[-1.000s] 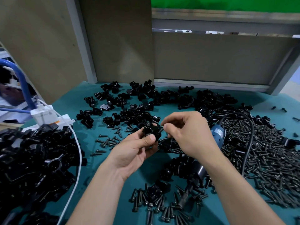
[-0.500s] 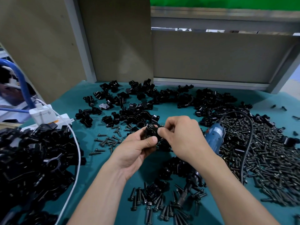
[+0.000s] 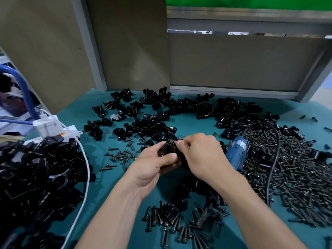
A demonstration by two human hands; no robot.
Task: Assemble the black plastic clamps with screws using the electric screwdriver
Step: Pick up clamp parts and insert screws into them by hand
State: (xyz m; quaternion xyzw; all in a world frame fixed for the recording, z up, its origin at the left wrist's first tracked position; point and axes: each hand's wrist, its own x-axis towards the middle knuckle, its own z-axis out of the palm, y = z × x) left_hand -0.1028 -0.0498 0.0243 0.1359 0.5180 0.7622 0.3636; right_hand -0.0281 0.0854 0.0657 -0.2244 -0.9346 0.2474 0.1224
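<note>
Since 1.0 s ago: right hand [image 3: 203, 155] closed leftward onto small black plastic clamp [image 3: 169, 143] gripped by left hand [image 3: 152, 168]; its fingertips now pinch the clamp.

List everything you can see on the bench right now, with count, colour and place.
clamp: one, black, held above mid-table
loose clamp parts: many, black, spread across the back of the table
clamp heap: one pile, black, left edge
screw pile: one large pile, dark, right side
loose screws: a scatter, dark, left of the hands
front screws: a cluster, dark, between the forearms
screwdriver: one, blue, lying right of the right hand
cord: one, black, looping over the screw pile
power strip: one, white, behind the heap
cable: one, white, along the heap
hose: one, blue, far left
table: one, teal
left hand: grips the clamp
right hand: fingertips pinch at the clamp
</note>
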